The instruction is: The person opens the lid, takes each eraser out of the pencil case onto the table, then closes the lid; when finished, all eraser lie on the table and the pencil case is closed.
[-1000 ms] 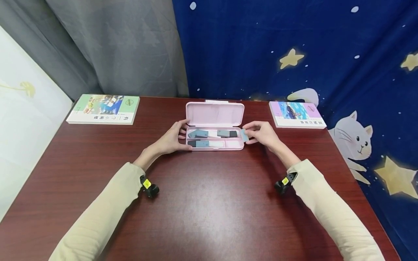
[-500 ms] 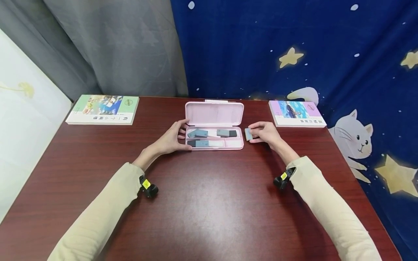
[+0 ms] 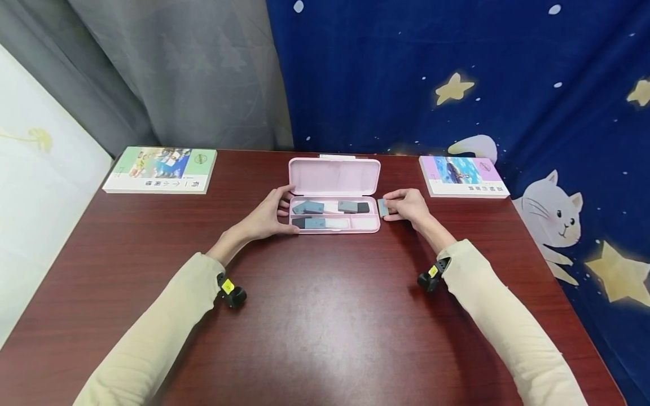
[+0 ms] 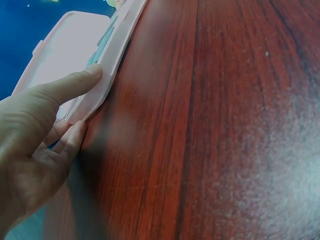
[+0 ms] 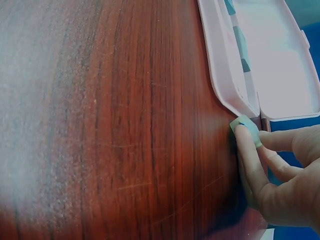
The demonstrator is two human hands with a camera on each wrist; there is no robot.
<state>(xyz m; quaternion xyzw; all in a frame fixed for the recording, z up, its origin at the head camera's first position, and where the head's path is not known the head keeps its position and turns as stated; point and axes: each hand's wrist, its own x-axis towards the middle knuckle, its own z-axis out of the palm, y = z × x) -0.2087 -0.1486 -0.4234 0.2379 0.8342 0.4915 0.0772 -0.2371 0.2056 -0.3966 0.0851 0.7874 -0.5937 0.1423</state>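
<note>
A pink pencil case [image 3: 364, 224] lies with its lid [image 3: 334, 177] raised on the table. My left hand [image 3: 266, 217] holds its left end, thumb at the front corner and fingers round the side; in the left wrist view the thumb presses the case's wall. Between thumb and fingertips, my right hand [image 3: 409, 207] pinches a small blue eraser-like block [image 5: 246, 129] just beside the case's right end. Inside the case lie several blue, grey, black and white blocks, among them a blue one [image 3: 315, 224] in the front compartment and a grey one [image 3: 347, 207] in the back compartment.
A green-covered book [image 3: 159, 170] lies at the table's back left, and a purple-covered book [image 3: 463, 177] at the back right. A white item [image 3: 337, 157] shows partly behind the lid. Curtains [image 3: 355, 73] hang behind the table [image 3: 325, 316].
My right hand first drew the blue block rightward, off the case's right end, then came slightly back left toward it. My left hand and the pencil case have stayed in place.
</note>
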